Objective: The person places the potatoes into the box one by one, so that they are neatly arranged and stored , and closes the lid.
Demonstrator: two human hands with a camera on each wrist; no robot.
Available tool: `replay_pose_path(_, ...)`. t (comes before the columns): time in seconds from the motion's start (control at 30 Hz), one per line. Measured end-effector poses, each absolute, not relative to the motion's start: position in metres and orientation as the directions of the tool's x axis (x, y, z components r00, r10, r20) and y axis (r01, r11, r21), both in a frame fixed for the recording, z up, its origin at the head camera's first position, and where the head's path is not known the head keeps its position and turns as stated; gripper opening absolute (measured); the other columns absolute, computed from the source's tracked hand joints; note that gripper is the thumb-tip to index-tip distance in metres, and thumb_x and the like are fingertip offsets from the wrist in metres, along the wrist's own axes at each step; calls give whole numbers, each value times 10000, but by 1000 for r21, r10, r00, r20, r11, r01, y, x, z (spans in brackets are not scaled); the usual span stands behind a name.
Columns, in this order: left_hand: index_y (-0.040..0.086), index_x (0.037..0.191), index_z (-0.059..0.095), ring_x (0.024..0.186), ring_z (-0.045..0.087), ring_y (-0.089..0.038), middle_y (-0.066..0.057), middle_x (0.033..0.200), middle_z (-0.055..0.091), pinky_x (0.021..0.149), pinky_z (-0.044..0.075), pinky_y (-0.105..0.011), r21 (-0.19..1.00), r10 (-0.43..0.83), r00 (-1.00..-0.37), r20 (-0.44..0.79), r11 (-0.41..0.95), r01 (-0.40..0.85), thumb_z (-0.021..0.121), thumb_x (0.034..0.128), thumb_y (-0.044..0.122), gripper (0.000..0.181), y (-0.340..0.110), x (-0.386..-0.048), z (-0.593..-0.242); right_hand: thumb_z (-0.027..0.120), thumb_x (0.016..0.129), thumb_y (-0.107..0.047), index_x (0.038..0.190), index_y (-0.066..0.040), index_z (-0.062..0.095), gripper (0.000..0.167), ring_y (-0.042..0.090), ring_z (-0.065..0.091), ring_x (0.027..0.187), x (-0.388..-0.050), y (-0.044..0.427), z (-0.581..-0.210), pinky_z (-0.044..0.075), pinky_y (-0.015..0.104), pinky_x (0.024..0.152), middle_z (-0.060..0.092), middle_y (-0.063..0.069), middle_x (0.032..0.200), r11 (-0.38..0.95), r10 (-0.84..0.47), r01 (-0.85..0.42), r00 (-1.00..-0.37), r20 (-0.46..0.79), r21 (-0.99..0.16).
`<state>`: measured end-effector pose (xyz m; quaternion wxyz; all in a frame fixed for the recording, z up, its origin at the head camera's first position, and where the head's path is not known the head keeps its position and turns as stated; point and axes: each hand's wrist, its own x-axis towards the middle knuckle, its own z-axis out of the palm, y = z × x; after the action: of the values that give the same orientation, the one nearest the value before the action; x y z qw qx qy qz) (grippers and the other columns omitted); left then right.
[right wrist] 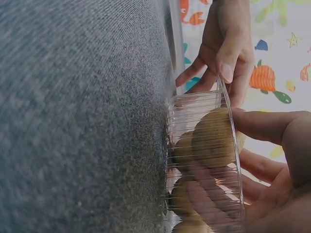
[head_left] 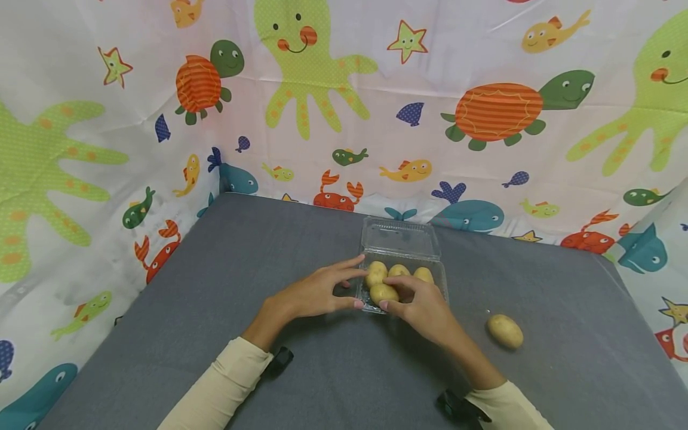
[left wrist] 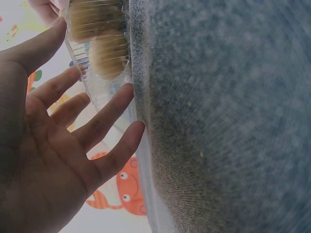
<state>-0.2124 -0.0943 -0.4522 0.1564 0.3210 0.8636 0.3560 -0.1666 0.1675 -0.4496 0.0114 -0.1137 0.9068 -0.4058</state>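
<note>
Our L hand (head_left: 319, 291) spread at box (head_left: 400, 239) | R hand (head_left: 424, 304) pinching potato (head_left: 384, 294) | we'd seat it gently, box's front-L corner

A person's right hand (right wrist: 291, 187) held its thumb against the foremost potato (right wrist: 213, 141), which rose partly above the rim of a clear plastic container (right wrist: 194, 103). More potatoes (right wrist: 181, 198) showed through the ridged wall, their outlines blurred by the plastic. Opposite, the left hand (right wrist: 227, 46) set its thumb at the container's corner, other fingers spread beside it. A grey, textured tabletop (right wrist: 87, 121) filled the left of the sideways view; behind the hands hung a white backdrop (right wrist: 278, 54) printed with an orange-shelled turtle (right wrist: 263, 77) and a star (right wrist: 293, 39).
</note>
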Motion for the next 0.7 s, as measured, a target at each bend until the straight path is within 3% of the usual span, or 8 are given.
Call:
replay_pose_path(0.37, 280, 1608, 487, 1338, 628, -196, 128, 1763, 209, 1147, 469, -499, 712, 660, -750, -48, 550, 438, 752, 979, 492, 714, -94, -213, -453, 862, 901, -315, 1293, -130, 764, 445, 234, 761, 1024, -167, 167, -448, 617, 423, 839, 774, 65, 1187, 637, -224, -181, -974, 44, -749)
replay_pose_path(0.7, 277, 1606, 489, 1340, 626, -200, 129, 1762, 211, 1137, 478, -495, 714, 661, -749, -45, 546, 438, 755, 978, 490, 715, -95, -212, -454, 873, 894, -302, 1270, -111, 771, 434, 207, 765, 997, -168, 166, -450, 618, 367, 802, 774, 51, 1145, 604, -232, -174, -972, 37, -778)
